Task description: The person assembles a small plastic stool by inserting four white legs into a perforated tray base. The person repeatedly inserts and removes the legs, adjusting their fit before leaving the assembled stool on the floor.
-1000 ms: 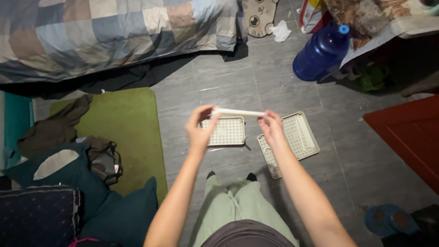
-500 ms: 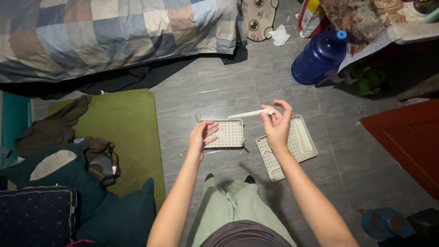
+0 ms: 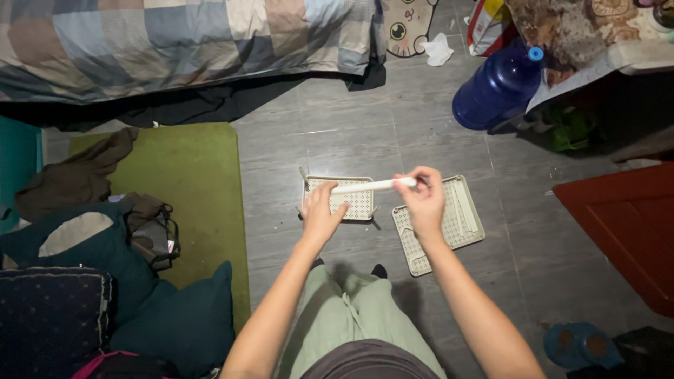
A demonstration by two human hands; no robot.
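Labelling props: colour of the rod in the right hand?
White rod, held by the right hand; head view.

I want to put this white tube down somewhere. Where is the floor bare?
Bare grey tile floor lies between the two perforated white trays and the patchwork bedspread, and again between the right tray and the red door panel. Crowded: clothes and cushions at left, blue water jug corner.

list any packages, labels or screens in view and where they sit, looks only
Bag package: top edge on the floor, right of the cat-face mat; crumpled, red, white and yellow.
Water jug: lying below the bag by the table edge; big, dark blue, light blue cap; no label shows.
Screens or signs: none.
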